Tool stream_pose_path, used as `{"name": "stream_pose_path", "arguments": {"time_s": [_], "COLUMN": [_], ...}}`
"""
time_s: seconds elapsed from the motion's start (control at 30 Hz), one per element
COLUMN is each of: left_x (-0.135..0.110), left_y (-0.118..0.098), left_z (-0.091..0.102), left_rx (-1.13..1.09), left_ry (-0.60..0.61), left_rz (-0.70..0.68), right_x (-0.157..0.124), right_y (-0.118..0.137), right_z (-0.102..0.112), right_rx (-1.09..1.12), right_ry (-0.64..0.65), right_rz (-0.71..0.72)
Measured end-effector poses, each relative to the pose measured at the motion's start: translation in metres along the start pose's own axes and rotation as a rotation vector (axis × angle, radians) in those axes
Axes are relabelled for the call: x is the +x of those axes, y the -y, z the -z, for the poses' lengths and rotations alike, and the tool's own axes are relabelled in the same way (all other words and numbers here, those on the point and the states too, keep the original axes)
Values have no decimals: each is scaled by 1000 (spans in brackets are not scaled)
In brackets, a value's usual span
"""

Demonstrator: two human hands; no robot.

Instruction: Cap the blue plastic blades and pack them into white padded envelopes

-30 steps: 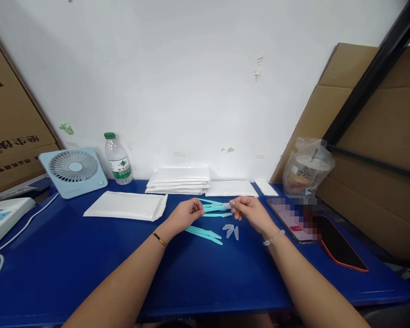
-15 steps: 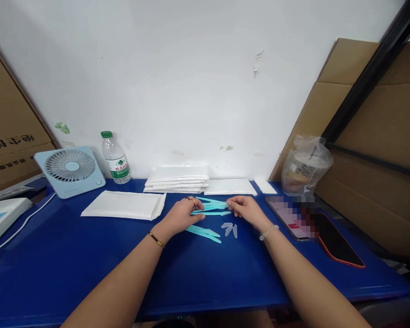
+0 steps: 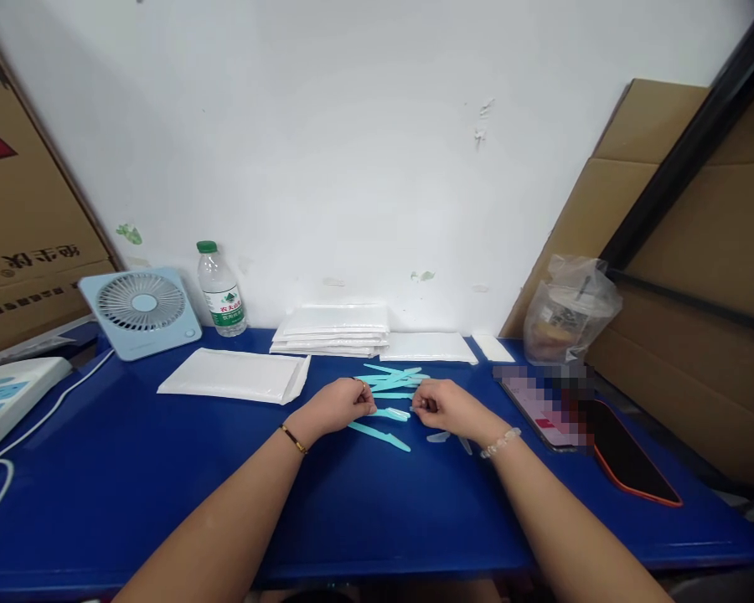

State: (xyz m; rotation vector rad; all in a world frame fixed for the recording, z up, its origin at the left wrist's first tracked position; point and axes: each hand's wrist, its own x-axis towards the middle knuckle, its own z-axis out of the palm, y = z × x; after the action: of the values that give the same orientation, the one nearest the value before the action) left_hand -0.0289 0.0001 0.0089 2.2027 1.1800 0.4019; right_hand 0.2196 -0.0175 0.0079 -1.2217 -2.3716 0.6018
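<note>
My left hand (image 3: 345, 404) is closed in a pinch around the handle of a teal eyebrow razor (image 3: 390, 414), whose blade end points right. Facing it, my right hand (image 3: 443, 406) has its fingertips pressed together beside that end; a bit of something clear, seemingly a blade cover, shows at them. Another teal razor (image 3: 386, 437) lies just below on the table. Beyond both hands is a crossed pile of teal razors (image 3: 395, 381). Two clear blade covers (image 3: 438, 437) are partly visible under my right wrist.
On the blue table (image 3: 377, 511) are a stack of white padded envelopes (image 3: 330, 331), a single envelope (image 3: 232, 374), a fan (image 3: 142, 314), a water bottle (image 3: 222, 293) and a power strip (image 3: 18, 394). At right are phones (image 3: 634, 452) and a bagged drink cup (image 3: 569, 314).
My left hand has come off the pile and grips one razor nearer to me. My right hand has moved down from the pile to the clear covers. The view has shifted slightly.
</note>
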Motion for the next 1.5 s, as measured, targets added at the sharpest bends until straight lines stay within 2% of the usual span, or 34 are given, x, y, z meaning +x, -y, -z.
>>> {"name": "stream_pose_path", "arguments": {"time_s": [0.27, 0.37, 0.47, 0.7, 0.77, 0.87, 0.9, 0.97, 1.0, 1.07, 1.13, 1.2, 1.27, 1.4, 1.5], "left_x": [3, 4, 4, 4, 4, 2, 1, -1, -2, -3, -2, 0, 1, 0, -2], "left_y": [-2, -2, -3, -11, -15, -19, -19, -18, -17, -16, -15, -14, -14, -13, -13], "left_z": [1, 2, 3, -7, -9, -5, -3, 0, 1, 0, -3, -6, -7, -4, -1], "left_rx": [-65, -84, -93, -59, -10, 80, 101, 140, 164, 214, 237, 231, 225, 172, 59], "left_ry": [-108, -137, -136, -120, -187, -334, -338, -253, -197, -107, -55, -33, -38, -70, -91], "left_rz": [46, 42, 45, 1, -26, -27, -26, -39, -49, -58, -45, -34, -30, -24, -19], "right_x": [-2, -2, -1, 4, 6, 7, 6, 1, -3, -13, -20, -22, -21, -13, -11], "right_y": [-6, -6, -4, 7, 5, -1, -4, -6, -6, -3, 2, 8, 12, 16, 17], "right_z": [12, 12, 8, -5, -6, -2, 2, 12, 17, 24, 27, 23, 17, 9, 11], "right_rx": [374, 506, 526, 485, 455, 314, 234, 90, 52, 36, 11, -56, -131, -241, -173], "right_ry": [-68, -58, -49, -13, -18, -160, -232, -317, -290, -104, 115, 213, 206, 93, 27], "right_rz": [-177, -190, -196, -147, -142, -158, -160, -162, -166, -182, -194, -198, -183, -96, -58]}}
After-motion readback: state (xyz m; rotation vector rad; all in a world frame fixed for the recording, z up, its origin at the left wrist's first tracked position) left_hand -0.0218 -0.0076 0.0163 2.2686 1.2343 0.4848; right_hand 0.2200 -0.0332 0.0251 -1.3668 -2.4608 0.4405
